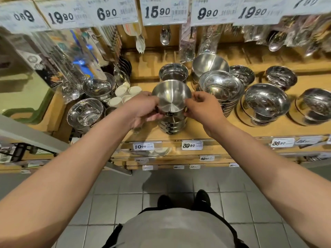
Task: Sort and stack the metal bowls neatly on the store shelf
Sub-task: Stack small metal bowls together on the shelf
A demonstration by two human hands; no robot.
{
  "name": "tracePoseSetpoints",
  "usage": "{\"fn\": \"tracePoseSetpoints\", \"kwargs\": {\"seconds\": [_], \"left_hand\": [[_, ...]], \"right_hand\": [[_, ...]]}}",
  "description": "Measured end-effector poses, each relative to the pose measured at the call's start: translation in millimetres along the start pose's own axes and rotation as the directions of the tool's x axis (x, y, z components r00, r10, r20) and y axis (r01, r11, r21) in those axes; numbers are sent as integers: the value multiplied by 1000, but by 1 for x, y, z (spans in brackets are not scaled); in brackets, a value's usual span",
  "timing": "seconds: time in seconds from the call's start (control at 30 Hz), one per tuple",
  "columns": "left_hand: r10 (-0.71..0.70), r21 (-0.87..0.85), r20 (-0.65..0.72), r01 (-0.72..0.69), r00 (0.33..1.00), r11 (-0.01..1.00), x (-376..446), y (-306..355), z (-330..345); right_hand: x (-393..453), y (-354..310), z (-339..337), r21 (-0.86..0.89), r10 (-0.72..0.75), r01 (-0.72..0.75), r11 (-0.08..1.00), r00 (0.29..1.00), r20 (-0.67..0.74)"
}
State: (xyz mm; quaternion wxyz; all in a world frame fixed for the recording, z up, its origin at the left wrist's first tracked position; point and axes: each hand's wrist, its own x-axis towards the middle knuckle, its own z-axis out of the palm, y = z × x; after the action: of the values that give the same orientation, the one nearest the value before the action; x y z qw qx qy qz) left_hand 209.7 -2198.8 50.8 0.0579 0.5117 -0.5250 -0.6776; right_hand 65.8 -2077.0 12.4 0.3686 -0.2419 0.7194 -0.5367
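Note:
A straight-walled steel bowl [171, 95] tops a stack of several matching bowls [172, 125] at the front of the wooden shelf [202, 130]. My left hand [143, 109] grips its left side, fingers curled round the wall. My right hand [203, 106] pinches its right rim. A similar bowl [173, 72] stands behind the stack.
Stacks of wide shiny bowls sit to the right [221, 87] [266, 102] [315, 106] and to the left [85, 113] [99, 86]. Small white cups [123, 95] stand left of my hands. Packaged spoons [165, 35] and price tags hang above.

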Motion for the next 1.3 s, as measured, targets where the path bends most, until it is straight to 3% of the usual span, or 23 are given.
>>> {"fn": "tracePoseSetpoints", "kwargs": {"seconds": [0.07,0.1,0.17,0.23,0.47,0.7,1.3], "left_hand": [[59,147,-61,-49,996,988,5,-2,0],[141,330,-100,-101,985,939,8,-3,-2],[322,665,-123,-164,939,729,11,-4,-4],[379,744,-112,-175,919,645,10,-4,-4],[436,710,-132,-222,890,668,21,-14,-2],[440,633,-140,-262,887,729,31,-15,-7],[392,577,-112,-262,913,774,27,-19,-5]], "right_hand": [[1,5,1,1,-11,11,1000,1000,-12],[2,7,2,-3,-9,9,1000,1000,-19],[4,10,5,-24,5,-6,1000,999,-36],[6,13,6,-67,19,-22,997,998,-53],[13,19,11,-192,45,-61,979,995,-85],[13,20,13,-171,78,-95,981,992,-101],[11,19,11,-184,86,-103,978,992,-96]]}}
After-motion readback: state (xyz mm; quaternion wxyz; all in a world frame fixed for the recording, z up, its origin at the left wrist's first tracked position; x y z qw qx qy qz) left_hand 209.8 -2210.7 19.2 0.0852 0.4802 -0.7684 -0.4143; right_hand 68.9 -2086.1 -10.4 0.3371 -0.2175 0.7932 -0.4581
